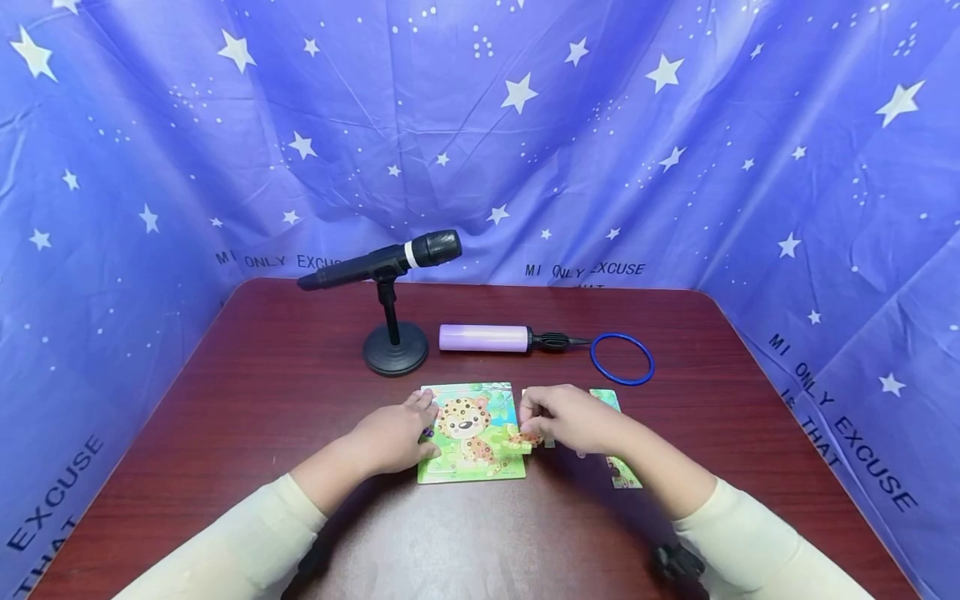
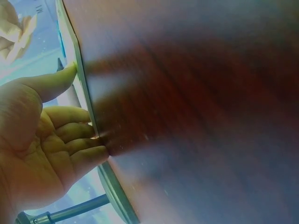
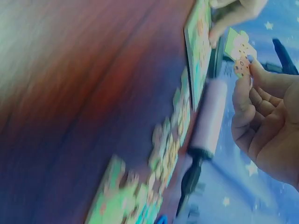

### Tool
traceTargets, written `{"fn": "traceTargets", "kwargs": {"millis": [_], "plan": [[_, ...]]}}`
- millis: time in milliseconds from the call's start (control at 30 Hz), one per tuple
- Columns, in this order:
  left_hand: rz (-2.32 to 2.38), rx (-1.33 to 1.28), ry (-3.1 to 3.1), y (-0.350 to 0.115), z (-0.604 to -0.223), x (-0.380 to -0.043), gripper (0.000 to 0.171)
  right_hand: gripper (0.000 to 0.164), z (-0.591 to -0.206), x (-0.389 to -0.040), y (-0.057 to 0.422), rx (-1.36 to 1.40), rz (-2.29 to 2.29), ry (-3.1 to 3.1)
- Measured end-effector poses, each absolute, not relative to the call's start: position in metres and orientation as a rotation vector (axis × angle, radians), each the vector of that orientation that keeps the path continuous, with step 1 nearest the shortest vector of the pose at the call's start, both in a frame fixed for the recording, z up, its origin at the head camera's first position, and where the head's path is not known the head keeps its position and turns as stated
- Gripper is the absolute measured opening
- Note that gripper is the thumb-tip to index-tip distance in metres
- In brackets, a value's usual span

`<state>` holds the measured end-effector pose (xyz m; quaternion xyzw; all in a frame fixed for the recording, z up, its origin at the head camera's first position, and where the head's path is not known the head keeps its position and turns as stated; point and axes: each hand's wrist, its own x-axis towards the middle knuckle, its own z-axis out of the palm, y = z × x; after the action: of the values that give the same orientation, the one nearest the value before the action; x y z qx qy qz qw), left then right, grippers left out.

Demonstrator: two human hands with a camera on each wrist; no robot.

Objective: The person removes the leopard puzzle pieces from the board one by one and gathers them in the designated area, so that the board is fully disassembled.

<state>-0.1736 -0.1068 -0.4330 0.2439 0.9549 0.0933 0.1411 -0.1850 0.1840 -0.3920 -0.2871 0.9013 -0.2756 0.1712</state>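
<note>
A jigsaw puzzle board (image 1: 471, 475) with a spotted leopard cub picture lies flat on the table between the hands. My left hand (image 1: 393, 437) rests at the board's left side, fingers extended along its edge; the left wrist view shows the thumb (image 2: 60, 81) and fingertips against that edge. With thumb and fingertips, my right hand (image 1: 581, 417) pinches a puzzle piece (image 3: 242, 66), orange with dark spots and a green part. It is held up near the board's right edge. Loose puzzle pieces (image 1: 626, 475) lie to the right, partly hidden beneath the right hand and forearm.
Behind the board stands a black microphone (image 1: 431, 248) on a round-based stand (image 1: 395, 350). A lilac hand pump (image 1: 483, 338) lies beside it, its nozzle pointing at a blue ring (image 1: 651, 367). A starry blue curtain (image 1: 465, 125) surrounds the dark red table (image 1: 247, 375).
</note>
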Motion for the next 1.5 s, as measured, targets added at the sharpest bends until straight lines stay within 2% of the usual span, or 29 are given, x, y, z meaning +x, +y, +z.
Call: {"fn": "traceTargets", "kwargs": {"millis": [633, 933, 1233, 1500], "plan": [[0.264, 0.708, 2.755, -0.107, -0.433, -0.172, 0.071, 0.011, -0.403, -0.18, 0.252, -0.63, -0.651, 2.474], [0.256, 0.699, 2.75, -0.106, -0.433, -0.173, 0.071, 0.013, -0.414, -0.178, 0.26, -0.677, -0.518, 2.566], [0.254, 0.7, 2.752, -0.106, -0.433, -0.172, 0.071, 0.026, -0.414, -0.166, 0.254, -0.513, -0.357, 2.643], [0.25, 0.705, 2.753, -0.107, -0.433, -0.173, 0.071, 0.028, -0.414, -0.159, 0.253, -0.472, -0.214, 2.685]]}}
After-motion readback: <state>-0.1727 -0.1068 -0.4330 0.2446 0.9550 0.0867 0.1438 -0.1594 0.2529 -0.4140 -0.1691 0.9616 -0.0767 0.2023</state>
